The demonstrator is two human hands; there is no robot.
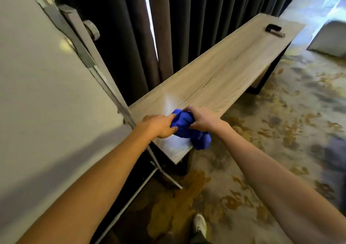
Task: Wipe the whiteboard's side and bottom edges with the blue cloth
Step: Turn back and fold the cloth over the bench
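Observation:
A crumpled blue cloth (189,129) lies on the near end of a long wooden table (221,79), partly hanging over its front edge. My left hand (161,125) grips the cloth's left side. My right hand (201,119) pinches its top right. The whiteboard (46,94) fills the left of the view, tilted, with its grey side edge (104,79) running down toward my left hand. Its bottom edge is hidden behind my left arm.
Dark curtains (187,19) hang behind the table. A small black object (274,28) lies at the table's far end. The whiteboard's metal stand legs (164,174) reach onto the patterned carpet (280,131). My white shoe (200,225) shows below. A white-covered piece of furniture (329,37) stands at right.

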